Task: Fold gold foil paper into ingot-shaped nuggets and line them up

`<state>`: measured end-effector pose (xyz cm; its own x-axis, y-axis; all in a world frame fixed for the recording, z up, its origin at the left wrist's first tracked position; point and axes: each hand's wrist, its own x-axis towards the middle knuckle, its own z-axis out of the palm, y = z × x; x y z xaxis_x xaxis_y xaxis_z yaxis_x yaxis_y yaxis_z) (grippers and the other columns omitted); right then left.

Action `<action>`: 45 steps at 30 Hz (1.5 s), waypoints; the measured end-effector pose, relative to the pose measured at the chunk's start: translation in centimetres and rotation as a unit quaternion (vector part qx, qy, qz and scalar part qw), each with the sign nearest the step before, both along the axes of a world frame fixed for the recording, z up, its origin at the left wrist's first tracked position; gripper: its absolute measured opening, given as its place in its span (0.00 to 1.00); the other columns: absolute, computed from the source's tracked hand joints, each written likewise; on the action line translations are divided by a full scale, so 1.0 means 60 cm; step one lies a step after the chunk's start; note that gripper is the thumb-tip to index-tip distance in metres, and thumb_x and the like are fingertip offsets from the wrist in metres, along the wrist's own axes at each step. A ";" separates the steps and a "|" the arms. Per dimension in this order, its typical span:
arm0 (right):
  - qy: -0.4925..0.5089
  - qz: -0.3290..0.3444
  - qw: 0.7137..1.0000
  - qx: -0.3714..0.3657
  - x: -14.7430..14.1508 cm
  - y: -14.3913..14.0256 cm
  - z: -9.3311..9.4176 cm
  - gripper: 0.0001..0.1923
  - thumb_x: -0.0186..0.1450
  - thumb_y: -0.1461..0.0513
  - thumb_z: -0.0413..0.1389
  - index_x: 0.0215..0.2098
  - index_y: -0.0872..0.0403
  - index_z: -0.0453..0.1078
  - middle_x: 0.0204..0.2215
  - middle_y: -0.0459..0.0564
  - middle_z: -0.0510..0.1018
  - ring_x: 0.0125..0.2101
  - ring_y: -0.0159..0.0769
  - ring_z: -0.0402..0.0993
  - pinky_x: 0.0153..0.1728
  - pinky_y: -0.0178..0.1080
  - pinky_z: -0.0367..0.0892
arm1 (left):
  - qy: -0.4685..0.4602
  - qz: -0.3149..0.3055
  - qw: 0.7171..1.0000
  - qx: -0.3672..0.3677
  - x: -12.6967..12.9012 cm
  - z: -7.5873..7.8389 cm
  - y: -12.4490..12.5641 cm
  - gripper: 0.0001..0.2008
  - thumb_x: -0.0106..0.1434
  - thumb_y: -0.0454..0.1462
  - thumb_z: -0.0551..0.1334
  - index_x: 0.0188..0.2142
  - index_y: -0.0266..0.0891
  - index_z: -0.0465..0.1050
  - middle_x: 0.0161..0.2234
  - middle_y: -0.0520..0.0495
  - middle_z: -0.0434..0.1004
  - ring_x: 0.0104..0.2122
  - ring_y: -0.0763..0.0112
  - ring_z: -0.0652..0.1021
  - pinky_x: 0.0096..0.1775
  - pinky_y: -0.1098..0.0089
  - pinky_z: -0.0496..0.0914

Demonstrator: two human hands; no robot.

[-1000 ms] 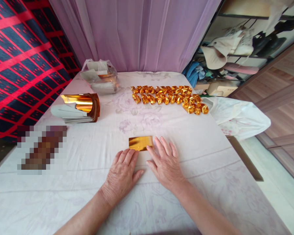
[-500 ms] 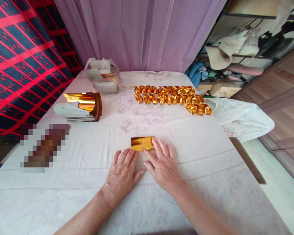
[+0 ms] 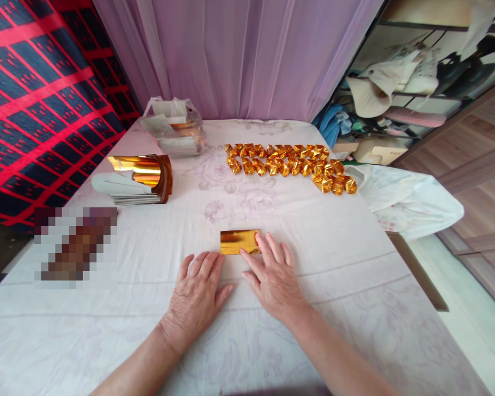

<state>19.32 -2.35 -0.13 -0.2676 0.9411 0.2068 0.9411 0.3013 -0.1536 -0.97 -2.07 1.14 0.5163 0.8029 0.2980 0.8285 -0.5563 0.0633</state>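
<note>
A small rectangle of shiny gold foil paper point(image 3: 238, 242) lies flat on the cloth in front of me. My right hand point(image 3: 275, 278) rests on its right end, fingers spread, with the index fingertip at its lower edge. My left hand point(image 3: 196, 294) lies palm down just left of and below the paper, its fingers stretched out and holding nothing. Beyond the paper, folded gold foil pieces point(image 3: 286, 166) stand in rows towards the back right. A curved stack of gold foil sheets point(image 3: 146, 173) with pale backs sits at the left.
A clear plastic bag point(image 3: 173, 129) of papers stands at the back left of the cloth-covered table point(image 3: 157, 242). A blurred-out patch point(image 3: 78, 245) covers something at the left. A white plastic bag point(image 3: 412, 198) hangs by the right edge, near crowded shelves point(image 3: 404, 99).
My left hand has slid a little to the left and away from the foil paper's lower edge. The right hand and the paper have stayed in place.
</note>
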 end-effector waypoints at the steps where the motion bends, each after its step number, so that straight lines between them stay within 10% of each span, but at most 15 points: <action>1: 0.000 0.000 1.000 -0.001 0.000 0.000 0.000 0.23 0.68 0.48 0.54 0.60 0.41 0.67 0.66 0.57 0.59 0.66 0.52 0.49 0.60 0.58 0.49 | -0.001 0.002 1.000 -0.002 -0.002 -0.001 0.000 0.22 0.69 0.44 0.52 0.54 0.32 0.71 0.51 0.35 0.75 0.51 0.51 0.72 0.55 0.49 0.62; 17: 0.008 0.010 1.000 0.013 -0.002 -0.002 0.000 0.25 0.68 0.50 0.53 0.61 0.47 0.65 0.67 0.58 0.56 0.67 0.52 0.48 0.61 0.59 0.48 | 0.006 -0.019 1.000 -0.010 0.016 -0.004 0.009 0.21 0.70 0.41 0.52 0.57 0.37 0.69 0.57 0.42 0.73 0.57 0.54 0.70 0.58 0.52 0.59; 25: 0.010 0.129 0.991 -0.014 -0.016 -0.004 0.000 0.26 0.73 0.57 0.47 0.67 0.55 0.56 0.63 0.52 0.65 0.65 0.40 0.55 0.66 0.50 0.47 | 0.005 -0.010 1.000 -0.010 0.014 -0.010 0.008 0.20 0.69 0.40 0.52 0.57 0.38 0.71 0.59 0.41 0.71 0.58 0.53 0.70 0.56 0.51 0.62; 45: 0.008 0.040 0.999 -0.015 0.016 -0.036 -0.005 0.26 0.72 0.58 0.45 0.66 0.56 0.56 0.64 0.53 0.64 0.65 0.43 0.55 0.64 0.55 0.46 | 0.021 -0.010 1.000 -0.019 0.030 0.002 0.015 0.20 0.68 0.45 0.56 0.58 0.46 0.70 0.55 0.38 0.73 0.55 0.50 0.72 0.56 0.46 0.60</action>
